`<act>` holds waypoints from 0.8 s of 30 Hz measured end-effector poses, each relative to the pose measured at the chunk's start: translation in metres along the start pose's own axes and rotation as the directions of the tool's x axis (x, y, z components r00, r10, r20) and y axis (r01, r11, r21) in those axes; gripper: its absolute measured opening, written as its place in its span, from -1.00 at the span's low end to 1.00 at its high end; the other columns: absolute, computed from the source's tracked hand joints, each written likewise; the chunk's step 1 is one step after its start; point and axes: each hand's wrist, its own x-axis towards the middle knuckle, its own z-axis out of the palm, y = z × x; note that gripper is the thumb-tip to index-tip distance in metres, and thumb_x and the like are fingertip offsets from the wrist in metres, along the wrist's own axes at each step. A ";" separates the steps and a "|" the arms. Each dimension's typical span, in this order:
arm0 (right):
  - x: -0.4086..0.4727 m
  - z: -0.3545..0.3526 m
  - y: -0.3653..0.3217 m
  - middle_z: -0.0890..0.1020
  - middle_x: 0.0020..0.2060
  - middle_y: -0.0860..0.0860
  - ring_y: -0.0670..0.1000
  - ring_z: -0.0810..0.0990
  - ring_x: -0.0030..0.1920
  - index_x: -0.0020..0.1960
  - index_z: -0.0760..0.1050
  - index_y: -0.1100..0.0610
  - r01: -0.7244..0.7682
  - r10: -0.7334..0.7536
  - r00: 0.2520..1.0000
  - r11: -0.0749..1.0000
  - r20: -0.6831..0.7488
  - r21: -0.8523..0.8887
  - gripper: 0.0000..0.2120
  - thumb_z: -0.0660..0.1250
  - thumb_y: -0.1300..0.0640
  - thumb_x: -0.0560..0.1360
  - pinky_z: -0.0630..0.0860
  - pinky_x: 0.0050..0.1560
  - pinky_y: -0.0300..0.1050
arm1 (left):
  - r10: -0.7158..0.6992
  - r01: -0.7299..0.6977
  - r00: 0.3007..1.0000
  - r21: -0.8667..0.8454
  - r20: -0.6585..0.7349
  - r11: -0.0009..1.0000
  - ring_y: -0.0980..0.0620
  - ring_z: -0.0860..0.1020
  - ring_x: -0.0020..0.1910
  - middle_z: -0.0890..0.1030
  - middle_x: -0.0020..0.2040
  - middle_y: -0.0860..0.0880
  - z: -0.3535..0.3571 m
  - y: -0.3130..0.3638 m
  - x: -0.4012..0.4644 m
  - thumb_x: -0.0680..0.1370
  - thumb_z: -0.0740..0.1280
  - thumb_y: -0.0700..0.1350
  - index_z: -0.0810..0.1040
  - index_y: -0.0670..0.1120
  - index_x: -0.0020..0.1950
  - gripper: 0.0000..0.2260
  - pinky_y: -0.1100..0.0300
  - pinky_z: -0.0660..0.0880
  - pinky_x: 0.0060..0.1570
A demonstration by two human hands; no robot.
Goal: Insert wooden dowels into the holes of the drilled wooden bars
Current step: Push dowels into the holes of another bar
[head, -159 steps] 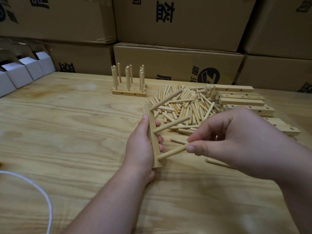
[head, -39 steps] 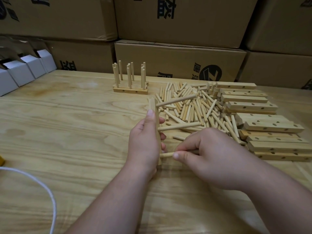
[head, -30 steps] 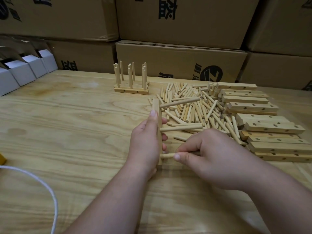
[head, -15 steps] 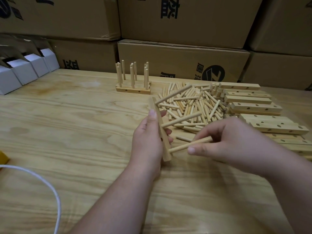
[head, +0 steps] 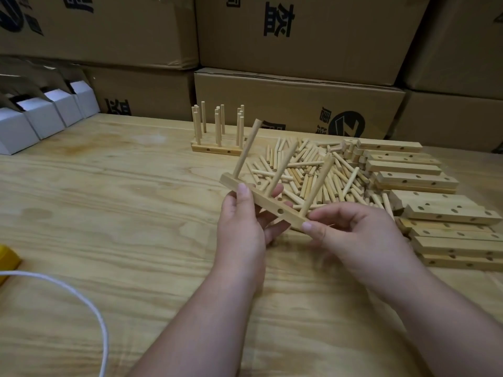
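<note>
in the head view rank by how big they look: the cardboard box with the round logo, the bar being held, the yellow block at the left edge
1. cardboard box, largest
2. held bar, nearer the camera
3. yellow block, smallest, though cut off by the frame edge

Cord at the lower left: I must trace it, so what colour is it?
White; the cord shows only in the head view.

One head-worn camera looks forward and down, close over the table (head: pixel 114 202).

At frame centre, the left hand (head: pixel 242 227) and right hand (head: pixel 353 235) held a drilled bar (head: pixel 261 201) bearing three dowels (head: pixel 281 168) above the worktop (head: pixel 122 213).
</note>
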 end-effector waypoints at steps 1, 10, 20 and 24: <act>0.000 0.001 0.002 0.74 -0.23 -0.11 -0.07 0.72 -0.22 -0.11 0.67 -0.23 0.009 -0.009 1.000 1.000 -0.013 -0.004 -0.80 0.61 0.00 0.34 0.66 -0.23 -0.07 | -0.002 0.002 1.000 0.005 0.008 1.000 -0.14 0.73 -0.01 0.74 0.04 -0.10 0.000 -0.001 0.000 0.72 0.10 0.12 0.45 -0.04 0.28 -0.69 0.00 0.66 -0.16; 0.017 0.008 -0.002 0.70 -0.25 -0.28 -0.33 0.63 -0.18 -0.18 0.69 -0.25 0.028 -0.036 0.995 0.996 -0.092 -0.085 -0.86 0.60 -0.05 0.33 0.49 -0.19 -0.23 | -0.111 0.113 0.993 -0.038 0.048 0.993 -0.12 0.70 0.11 0.74 0.09 -0.12 -0.002 -0.001 0.003 0.70 0.08 0.19 0.47 0.07 0.32 -0.67 -0.09 0.60 0.16; 0.158 0.066 -0.031 0.69 -0.21 -0.16 -0.21 0.60 -0.16 -0.12 0.70 -0.02 0.127 -0.129 0.991 0.930 0.018 -0.344 -0.89 0.54 -0.04 0.43 0.41 -0.27 -0.28 | -0.151 0.157 0.984 -0.064 0.096 0.985 -0.08 0.74 -0.05 0.76 -0.03 -0.11 -0.008 -0.004 0.011 0.71 -0.01 0.22 0.26 0.17 0.42 -0.68 0.11 0.65 -0.14; 0.200 0.097 -0.024 0.68 -0.18 -0.14 -0.13 0.62 -0.12 -0.12 0.69 -0.02 0.154 -0.139 0.988 0.878 0.065 -0.454 -0.90 0.53 -0.03 0.44 0.55 -0.11 -0.16 | -0.155 0.162 0.984 -0.075 0.092 0.984 -0.02 0.70 -0.26 0.75 -0.06 -0.15 -0.008 -0.006 0.012 0.70 0.00 0.21 0.28 0.18 0.39 -0.70 0.17 0.60 -0.29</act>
